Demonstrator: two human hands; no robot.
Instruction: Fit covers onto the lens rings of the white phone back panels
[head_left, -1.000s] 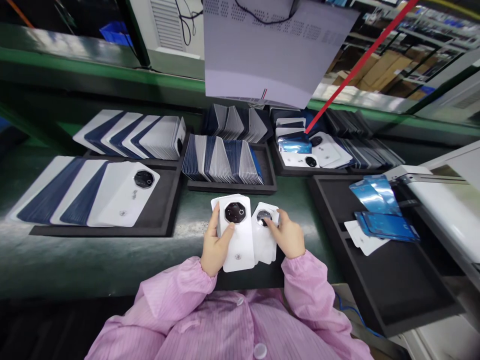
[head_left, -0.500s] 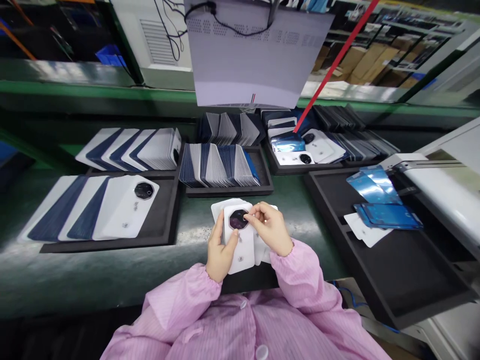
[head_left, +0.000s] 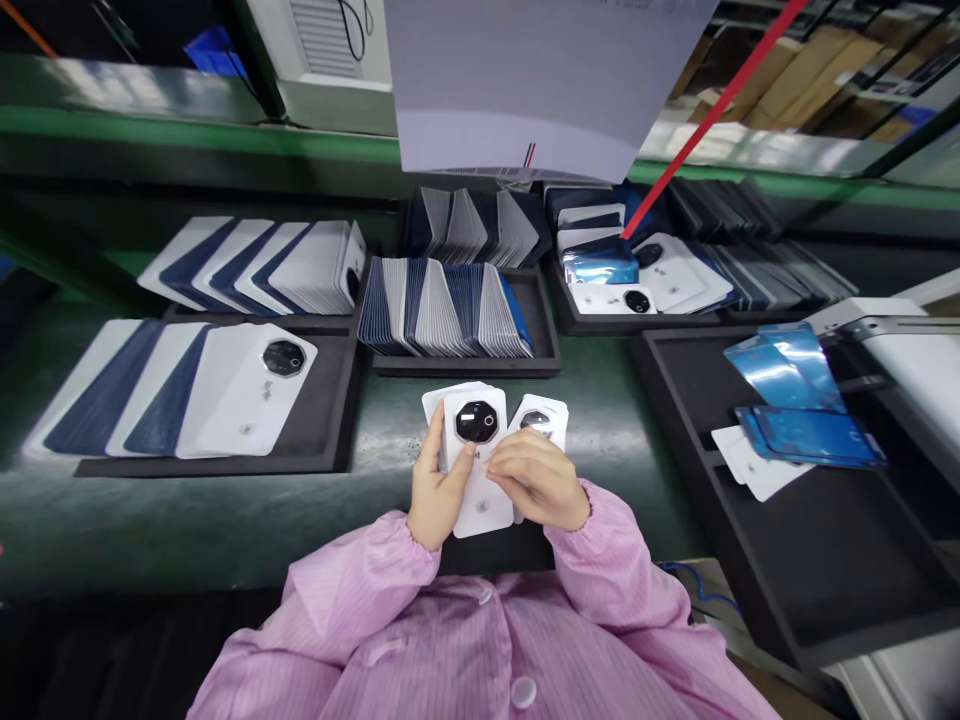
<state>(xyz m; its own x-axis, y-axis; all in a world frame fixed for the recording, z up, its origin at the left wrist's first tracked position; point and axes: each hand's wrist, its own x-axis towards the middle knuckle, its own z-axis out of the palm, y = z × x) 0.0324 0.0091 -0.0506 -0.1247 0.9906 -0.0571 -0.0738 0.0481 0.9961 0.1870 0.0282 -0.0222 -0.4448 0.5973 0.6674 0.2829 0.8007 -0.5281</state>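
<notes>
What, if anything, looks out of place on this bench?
Blue panels and white panels lie loose at odd angles in the near right tray, unlike the neatly fanned row in the front left tray. Possibly deliberate.

Diffuse, moderately bright light covers the desk (head_left: 382, 435), leaving a pale sheen left of the fingers (head_left: 431, 448). A small white glint marks the dark camera window (head_left: 477, 423) just beyond them; blue films (head_left: 787, 365) to their right glare. Far beyond, cardboard boxes (head_left: 817, 78) blur, and wide-angle distortion stretches the edges.
</notes>
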